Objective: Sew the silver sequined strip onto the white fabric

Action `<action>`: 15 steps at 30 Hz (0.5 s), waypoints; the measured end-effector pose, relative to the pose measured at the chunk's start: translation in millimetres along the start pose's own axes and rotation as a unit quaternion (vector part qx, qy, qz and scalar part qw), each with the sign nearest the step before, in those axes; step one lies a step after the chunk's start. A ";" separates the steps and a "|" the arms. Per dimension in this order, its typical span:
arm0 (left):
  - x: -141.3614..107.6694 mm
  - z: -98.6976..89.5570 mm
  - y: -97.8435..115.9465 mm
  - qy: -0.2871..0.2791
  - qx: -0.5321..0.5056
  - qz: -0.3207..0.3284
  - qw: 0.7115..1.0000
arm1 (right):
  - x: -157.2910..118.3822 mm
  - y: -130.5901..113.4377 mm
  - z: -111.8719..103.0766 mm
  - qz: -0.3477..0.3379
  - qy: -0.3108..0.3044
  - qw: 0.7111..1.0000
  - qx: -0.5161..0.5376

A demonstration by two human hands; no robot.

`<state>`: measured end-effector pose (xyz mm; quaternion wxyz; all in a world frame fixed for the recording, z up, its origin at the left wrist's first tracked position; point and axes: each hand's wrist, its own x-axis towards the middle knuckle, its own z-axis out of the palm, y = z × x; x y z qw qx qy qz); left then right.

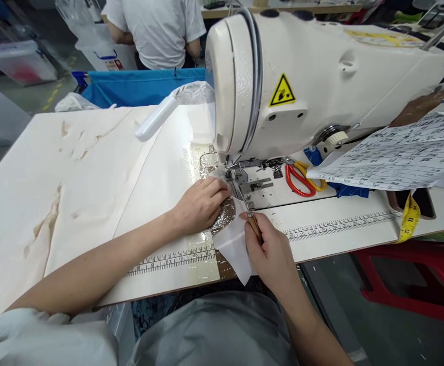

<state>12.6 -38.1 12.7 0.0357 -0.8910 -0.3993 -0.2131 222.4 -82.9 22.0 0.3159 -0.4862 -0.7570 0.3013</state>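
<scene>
My left hand (202, 204) lies beside the needle area of the sewing machine (283, 86), fingers bent and pressed together on thin white fabric (232, 244). The fabric runs from under the presser foot and hangs over the table's front edge. In my closed right hand (270, 249) is a wooden-handled awl (255, 226), its slim metal shaft pointing toward the presser foot. Part of the fabric also touches my right fingers. The awl's tip is hard to make out among the metal parts.
Red-handled scissors (300, 182) and a yellow-handled tool (313, 173) lie by the machine's base. Written paper sheets (401, 152) and a yellow tape measure (410, 218) are at right. A blue cloth bin (141, 86) stands behind the table (92, 168); a person (161, 30) is beyond.
</scene>
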 end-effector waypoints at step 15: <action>17.8 -7.9 12.4 -0.159 0.042 -0.074 0.984 | 12.5 33.2 9.7 -0.031 -0.002 0.997 -0.075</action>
